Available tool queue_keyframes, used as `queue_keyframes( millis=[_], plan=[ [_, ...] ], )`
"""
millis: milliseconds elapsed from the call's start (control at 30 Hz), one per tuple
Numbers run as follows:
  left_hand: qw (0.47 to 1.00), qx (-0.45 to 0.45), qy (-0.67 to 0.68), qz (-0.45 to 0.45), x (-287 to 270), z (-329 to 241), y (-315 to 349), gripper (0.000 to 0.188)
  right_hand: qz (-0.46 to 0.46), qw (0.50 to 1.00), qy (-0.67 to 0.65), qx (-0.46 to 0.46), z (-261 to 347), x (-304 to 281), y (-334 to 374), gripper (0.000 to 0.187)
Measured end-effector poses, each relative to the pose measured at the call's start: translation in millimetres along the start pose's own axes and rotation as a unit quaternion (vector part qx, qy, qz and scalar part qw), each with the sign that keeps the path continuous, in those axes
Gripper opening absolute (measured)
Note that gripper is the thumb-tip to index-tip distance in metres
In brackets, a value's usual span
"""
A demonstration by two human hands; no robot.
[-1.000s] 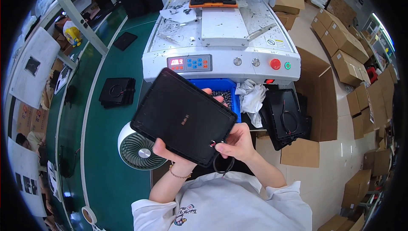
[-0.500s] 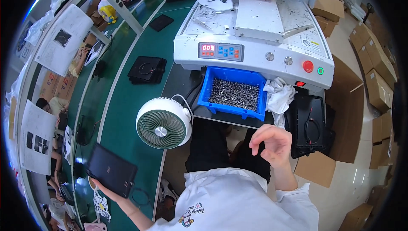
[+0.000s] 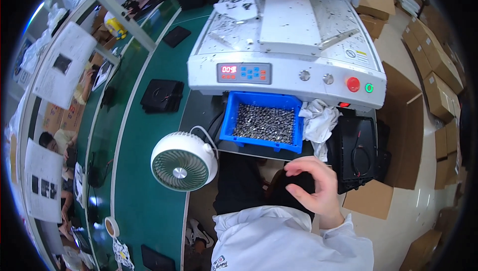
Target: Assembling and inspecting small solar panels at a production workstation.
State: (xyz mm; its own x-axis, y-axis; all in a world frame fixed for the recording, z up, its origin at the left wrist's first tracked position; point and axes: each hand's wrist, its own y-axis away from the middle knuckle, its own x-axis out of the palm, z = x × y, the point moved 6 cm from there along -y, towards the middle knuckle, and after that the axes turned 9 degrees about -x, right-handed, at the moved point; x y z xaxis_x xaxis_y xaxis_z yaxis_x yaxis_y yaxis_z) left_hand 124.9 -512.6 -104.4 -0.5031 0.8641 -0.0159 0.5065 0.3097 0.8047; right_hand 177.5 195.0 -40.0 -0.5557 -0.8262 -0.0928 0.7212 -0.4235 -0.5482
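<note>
My right hand (image 3: 318,186) is raised in front of my white shirt, thumb and fingers curved apart with nothing between them. Just beyond it, a white cloth (image 3: 321,119) hangs beside a blue bin (image 3: 297,144) full of small dark metal pieces (image 3: 264,124). To its right lies a stack of black plastic panels (image 3: 351,146), the top one with a coiled thin cable (image 3: 361,159). My left hand is out of view. A black flat panel (image 3: 158,258) lies on the green bench (image 3: 149,191) at the lower edge.
A white machine (image 3: 289,69) with a lit display and buttons stands ahead. At the bench's edge is a round fan (image 3: 181,164). More black panels (image 3: 162,95) and a tape roll (image 3: 112,226) sit on the left. An open carton (image 3: 403,131) stands at right; people work far left.
My left hand, which held the black panel over the bench, has left the view; a black panel now lies lower on the bench. My right hand's fingers have spread wider apart.
</note>
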Motion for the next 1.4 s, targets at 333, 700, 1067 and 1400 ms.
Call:
queue_keyframes(
  millis=[333, 700, 1067, 1400],
  plan=[
    [0.833, 0.402, -0.37, -0.083, 221, -93, 131, 0.053, -0.026, 0.812, 0.542, 0.217, -5, -121, 57, 0.121],
    [0.436, 0.418, -0.563, 0.564, 532, 72, 214, 0.036, -0.197, 0.838, 0.472, 0.19, 23, -106, 56, 0.093],
    [0.66, 0.105, -0.254, 0.7, 569, 147, 204, 0.066, -0.026, 0.977, 0.212, 0.02, 53, 3, -5, 0.098],
    [0.821, 0.209, 0.019, 0.53, 547, -18, 180, 0.035, 0.351, 0.906, 0.221, 0.086, -48, 54, -121, 0.028]
  ],
)
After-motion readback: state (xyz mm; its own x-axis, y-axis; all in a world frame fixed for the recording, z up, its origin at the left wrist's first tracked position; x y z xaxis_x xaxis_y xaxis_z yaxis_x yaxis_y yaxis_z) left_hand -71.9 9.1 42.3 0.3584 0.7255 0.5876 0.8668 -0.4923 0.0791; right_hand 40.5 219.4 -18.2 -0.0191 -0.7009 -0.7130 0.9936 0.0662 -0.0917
